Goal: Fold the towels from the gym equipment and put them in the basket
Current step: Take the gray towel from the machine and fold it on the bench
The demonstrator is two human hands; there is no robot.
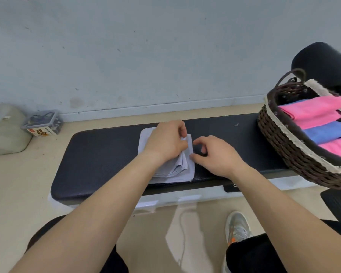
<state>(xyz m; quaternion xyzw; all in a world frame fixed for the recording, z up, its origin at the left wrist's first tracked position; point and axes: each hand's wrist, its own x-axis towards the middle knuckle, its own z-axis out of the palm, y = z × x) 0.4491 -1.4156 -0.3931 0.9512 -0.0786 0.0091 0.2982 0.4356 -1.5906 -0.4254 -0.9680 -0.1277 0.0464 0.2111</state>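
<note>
Pale towel [182, 170] lies folded mid-bench [98, 156]. Our left hand [165, 140] pinches its top corner; right hand [215, 154], at its 3 o'clock, pinches the right edge. Basket [280, 142] sits far at 3 o'clock. Risk, we judge: loose layers splaying when lifted.

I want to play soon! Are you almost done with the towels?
Nearly. Pink and blue towels already sit folded in the basket. The left hand pinches a grey towel on the bench, the right hand at its edge. Left: put it in the basket.
</note>
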